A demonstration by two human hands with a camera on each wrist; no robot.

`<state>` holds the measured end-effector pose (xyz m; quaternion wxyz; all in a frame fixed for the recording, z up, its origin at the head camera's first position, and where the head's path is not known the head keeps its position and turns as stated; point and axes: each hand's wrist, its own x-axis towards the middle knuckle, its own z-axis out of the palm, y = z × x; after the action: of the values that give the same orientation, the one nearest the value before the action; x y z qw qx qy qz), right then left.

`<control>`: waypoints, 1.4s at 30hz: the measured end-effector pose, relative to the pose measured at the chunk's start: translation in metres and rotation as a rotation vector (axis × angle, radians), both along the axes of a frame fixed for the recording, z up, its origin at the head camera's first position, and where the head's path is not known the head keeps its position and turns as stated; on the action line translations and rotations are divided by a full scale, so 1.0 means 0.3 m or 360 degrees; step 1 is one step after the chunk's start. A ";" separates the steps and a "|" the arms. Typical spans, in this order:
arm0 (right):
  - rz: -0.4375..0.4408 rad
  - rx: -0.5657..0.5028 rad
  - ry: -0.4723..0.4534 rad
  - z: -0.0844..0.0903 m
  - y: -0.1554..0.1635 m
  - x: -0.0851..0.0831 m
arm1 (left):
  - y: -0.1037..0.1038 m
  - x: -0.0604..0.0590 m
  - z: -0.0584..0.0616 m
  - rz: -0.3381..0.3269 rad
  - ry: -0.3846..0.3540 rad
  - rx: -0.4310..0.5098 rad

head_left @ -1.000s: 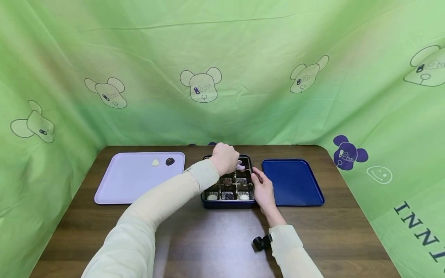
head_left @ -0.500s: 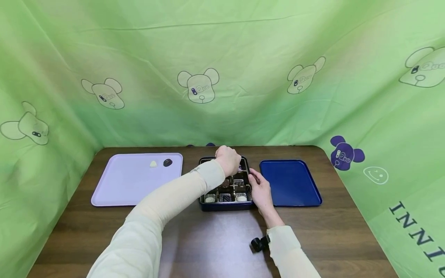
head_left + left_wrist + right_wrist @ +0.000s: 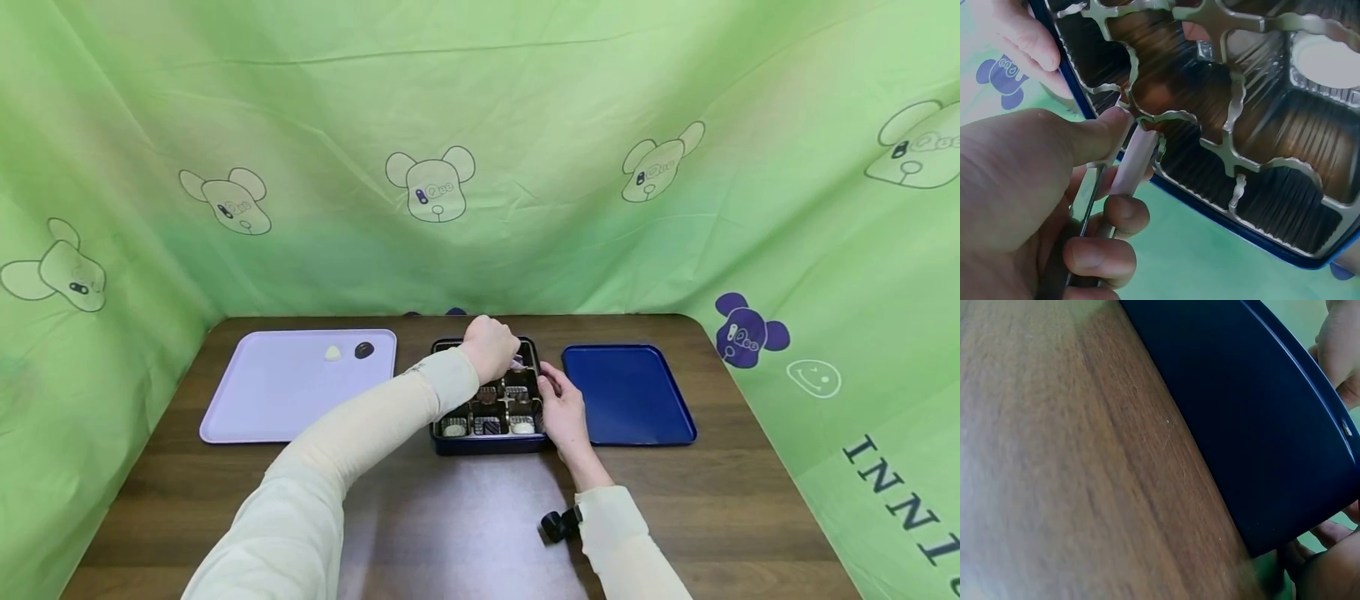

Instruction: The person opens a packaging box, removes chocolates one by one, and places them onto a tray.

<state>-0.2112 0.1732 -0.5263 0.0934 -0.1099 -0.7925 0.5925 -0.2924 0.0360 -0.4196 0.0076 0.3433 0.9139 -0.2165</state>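
- Left hand (image 3: 1029,206) grips tongs (image 3: 1132,159), tips at a far cell of the chocolate box (image 3: 491,446).
- Right hand (image 3: 564,412) grips the box's wall.
- Judged next: seat tips squarely before lifting.

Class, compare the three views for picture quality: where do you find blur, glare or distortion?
Head view: evenly lit and sharp, with wide-angle bending toward the edges. Left wrist view: the left hand is close and soft, and the gold chocolate tray glints with streaked reflections. Right wrist view: the wooden table is smeared with blur; the dark blue box has a crisper edge.
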 end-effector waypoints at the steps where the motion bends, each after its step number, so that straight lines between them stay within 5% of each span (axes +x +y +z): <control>1: -0.0001 0.0014 0.0003 0.001 -0.001 0.000 | -0.002 0.001 0.000 -0.0011 0.0008 0.0008; 22: 0.0005 0.0140 0.0064 0.006 -0.010 -0.003 | -0.029 -0.002 0.010 -0.0050 0.0017 0.0060; 42: 0.0030 0.0081 0.0061 0.003 -0.010 -0.007 | -0.094 0.009 0.093 0.0021 -0.0020 0.0118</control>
<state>-0.2132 0.1702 -0.5256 0.1057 -0.0886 -0.8065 0.5750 -0.2897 0.0078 -0.3917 0.0022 0.3387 0.9235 -0.1801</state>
